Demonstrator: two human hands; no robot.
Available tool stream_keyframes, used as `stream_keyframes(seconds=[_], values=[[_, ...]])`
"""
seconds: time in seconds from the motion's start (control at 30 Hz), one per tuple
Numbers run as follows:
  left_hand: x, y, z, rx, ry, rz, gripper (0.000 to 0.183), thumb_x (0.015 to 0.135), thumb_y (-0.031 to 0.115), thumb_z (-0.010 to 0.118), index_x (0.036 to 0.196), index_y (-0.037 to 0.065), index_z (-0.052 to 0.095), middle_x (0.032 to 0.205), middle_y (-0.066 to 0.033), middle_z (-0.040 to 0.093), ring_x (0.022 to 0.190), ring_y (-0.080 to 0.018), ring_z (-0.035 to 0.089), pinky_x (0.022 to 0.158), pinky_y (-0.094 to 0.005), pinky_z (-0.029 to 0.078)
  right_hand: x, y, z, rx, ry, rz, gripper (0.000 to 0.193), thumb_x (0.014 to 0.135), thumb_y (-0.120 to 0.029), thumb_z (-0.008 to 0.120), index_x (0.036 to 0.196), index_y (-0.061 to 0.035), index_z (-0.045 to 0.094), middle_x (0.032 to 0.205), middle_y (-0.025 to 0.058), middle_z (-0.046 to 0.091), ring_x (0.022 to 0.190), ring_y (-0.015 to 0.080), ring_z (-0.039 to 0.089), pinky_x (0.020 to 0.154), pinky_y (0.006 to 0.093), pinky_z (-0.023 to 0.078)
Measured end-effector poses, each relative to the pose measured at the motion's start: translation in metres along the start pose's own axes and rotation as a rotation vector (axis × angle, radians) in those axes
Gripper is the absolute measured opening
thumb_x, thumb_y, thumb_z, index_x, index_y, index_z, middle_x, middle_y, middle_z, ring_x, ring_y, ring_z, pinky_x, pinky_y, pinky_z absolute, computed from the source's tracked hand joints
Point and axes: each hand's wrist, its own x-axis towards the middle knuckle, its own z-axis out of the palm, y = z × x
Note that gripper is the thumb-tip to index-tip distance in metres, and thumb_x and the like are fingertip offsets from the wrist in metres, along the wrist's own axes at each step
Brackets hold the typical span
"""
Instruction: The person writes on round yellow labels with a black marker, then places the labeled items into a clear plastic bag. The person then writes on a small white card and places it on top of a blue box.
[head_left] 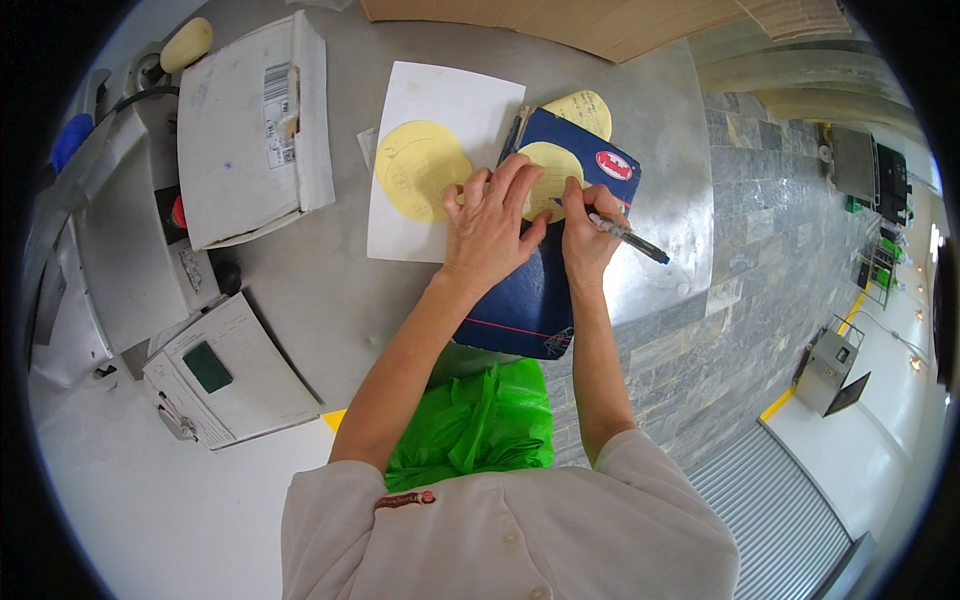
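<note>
My right hand (588, 240) grips a pen (640, 243), its tip down on a round yellow paper (548, 165). That paper lies on a dark blue hardcover book (525, 285) with a red-and-white oval label. Over the paper's left edge my left hand (488, 228) rests with its fingers apart, holding nothing. Left of it a larger yellow disc (415, 160) lies on a white sheet (445, 92). A further yellow paper (588, 110) with handwriting sticks out behind the book. My fingers cover part of the paper being written on.
The metal table (345, 290) carries a worn white cardboard box (235, 140) at the left. Nearer stands a clipboard with a sheet (265, 365) and a dark green rectangular object (206, 367). Brown cardboard (560, 22) lies along the far edge. Green plastic (480, 415) hangs before my body.
</note>
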Motion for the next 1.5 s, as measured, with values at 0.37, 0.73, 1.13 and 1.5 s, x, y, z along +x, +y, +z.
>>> stream_keyframes(seconds=[0.37,0.73,1.13,1.5], values=[[0.0009,-0.0016,-0.0004,-0.068,0.004,-0.024,0.054,0.067,0.033,0.07,0.116,0.022,0.051,0.123,0.008,0.043,0.103,-0.0199,0.035,0.084,-0.0392,0.022,-0.0019,0.005,-0.0008,0.161,0.093,0.104,0.021,0.081,-0.007,0.063,0.062,-0.0007,0.055,0.06,0.0041,0.058,0.055,0.008,0.048,0.055,0.0248,0.037],[0.0012,-0.0021,-0.0019,-0.096,-0.013,-0.038,0.055,0.065,0.033,0.072,0.115,0.023,0.051,0.122,0.0087,0.043,0.103,-0.02,0.035,0.083,-0.0391,0.022,-0.0032,0.0009,-0.0011,0.173,0.085,0.097,0.023,0.08,-0.006,0.063,0.061,0.0003,0.053,0.058,0.0046,0.058,0.055,0.0086,0.048,0.054,0.0255,0.038],[0.0016,-0.0028,-0.001,-0.128,-0.001,-0.044,0.057,0.063,0.029,0.073,0.116,0.023,0.051,0.124,0.0073,0.044,0.105,-0.0202,0.036,0.086,-0.0389,0.022,-0.0012,0.0031,0.0019,0.163,0.083,0.04,0.024,0.078,-0.005,0.065,0.059,0.0002,0.051,0.052,0.0046,0.051,0.05,0.0078,0.043,0.048,0.0248,0.035],[0.0015,-0.0023,-0.0021,-0.108,-0.013,-0.041,0.057,0.063,0.03,0.073,0.116,0.024,0.051,0.124,0.0077,0.043,0.106,-0.0205,0.034,0.086,-0.0387,0.021,-0.0012,0.0023,0.0014,0.079,0.055,-0.008,0.024,0.077,-0.005,0.067,0.06,0.0007,0.051,0.053,0.0064,0.054,0.049,0.0082,0.044,0.047,0.0259,0.036]])
